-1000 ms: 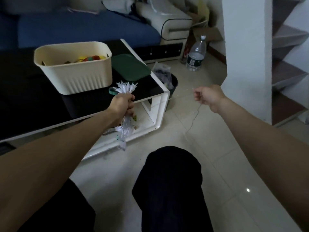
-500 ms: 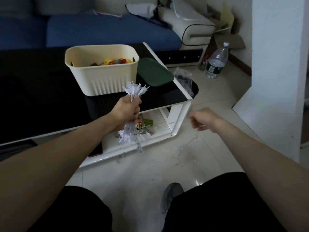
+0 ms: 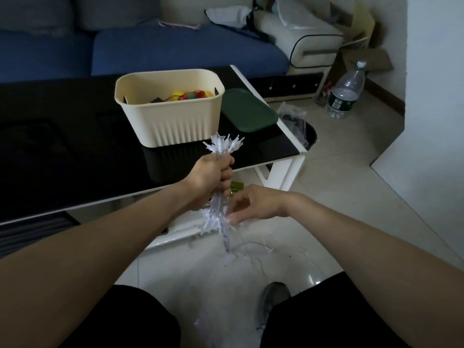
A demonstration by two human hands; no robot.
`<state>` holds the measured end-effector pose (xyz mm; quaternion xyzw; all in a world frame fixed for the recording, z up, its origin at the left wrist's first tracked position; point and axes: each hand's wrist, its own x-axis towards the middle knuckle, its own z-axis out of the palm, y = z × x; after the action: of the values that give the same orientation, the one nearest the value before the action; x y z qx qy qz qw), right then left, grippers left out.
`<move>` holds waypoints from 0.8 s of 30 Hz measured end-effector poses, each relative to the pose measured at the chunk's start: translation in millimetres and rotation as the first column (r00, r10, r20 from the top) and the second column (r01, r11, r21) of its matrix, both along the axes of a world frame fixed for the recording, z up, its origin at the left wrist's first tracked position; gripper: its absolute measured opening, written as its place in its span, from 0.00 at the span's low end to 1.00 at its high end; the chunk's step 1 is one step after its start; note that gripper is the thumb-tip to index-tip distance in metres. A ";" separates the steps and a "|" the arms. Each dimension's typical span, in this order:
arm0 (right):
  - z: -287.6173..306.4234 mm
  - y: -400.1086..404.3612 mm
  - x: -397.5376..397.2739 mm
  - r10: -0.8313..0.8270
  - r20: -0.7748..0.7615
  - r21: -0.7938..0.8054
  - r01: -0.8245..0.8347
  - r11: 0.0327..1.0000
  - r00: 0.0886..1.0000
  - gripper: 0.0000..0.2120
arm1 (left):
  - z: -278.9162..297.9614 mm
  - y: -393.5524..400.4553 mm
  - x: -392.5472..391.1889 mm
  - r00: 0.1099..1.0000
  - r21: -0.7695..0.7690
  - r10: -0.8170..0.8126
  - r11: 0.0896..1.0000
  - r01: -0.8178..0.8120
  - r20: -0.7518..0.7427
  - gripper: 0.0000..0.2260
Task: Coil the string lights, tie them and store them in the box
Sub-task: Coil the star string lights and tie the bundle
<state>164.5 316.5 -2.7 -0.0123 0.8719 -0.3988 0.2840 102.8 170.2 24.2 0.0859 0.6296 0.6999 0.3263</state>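
1. Closest in, the person's two dark-clad knees frame a strip of pale glossy floor tile, with a grey shoe planted between them; loose thin wire trails and loops on the tile just ahead of the shoe.
2. The left hand is a closed fist wrapped round the middle of the string lights, a white, spiky bundle held in the air just off the table's near edge.
3. The bundle's long axis runs nearly upright, its top fanning out above the fist toward the box, its lower end leaning slightly right and pointing down at the floor.
4. The right hand sits just beside the bundle's lower half, fingers loosely curled and their tips touching the strands; whether it actually pinches one I cannot tell.
5. The low table has a glossy black top and a white edge; its right corner juts toward open floor that runs on to a white wall.
6. On the table stands the cream ribbed box, open, with coloured things inside, and a dark green lid lies flat just beside it on the right.
7. Past the corner sit a dark bin lined with clear plastic and, farther on, a plastic water bottle.
8. At the back runs a blue sofa with a white armrest.
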 end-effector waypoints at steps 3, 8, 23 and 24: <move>-7.7 -4.0 -1.8 -0.047 -0.014 -0.023 0.047 0.999 0.999 0.07 | -1.0 -5.7 -2.8 0.998 0.007 0.035 0.999 -0.036 0.049 0.10; -5.4 4.4 -4.2 -0.049 0.116 -0.116 0.062 0.991 0.992 0.15 | -6.7 -18.0 -9.1 0.996 -0.072 0.079 0.995 -0.075 0.050 0.10; 14.4 83.6 11.7 -0.242 0.058 0.020 0.241 0.970 0.969 0.09 | 3.4 -34.9 -18.9 0.989 -0.125 0.144 0.981 -0.147 -0.032 0.10; 16.6 84.9 13.9 -0.294 0.005 -0.054 0.294 0.954 0.956 0.08 | 3.9 -34.4 -18.5 0.987 -0.107 0.152 0.982 -0.156 -0.042 0.11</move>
<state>178.5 401.4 13.9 0.1090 0.8533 -0.4602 0.2196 84.3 135.7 28.1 0.0303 0.6774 0.6857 0.2648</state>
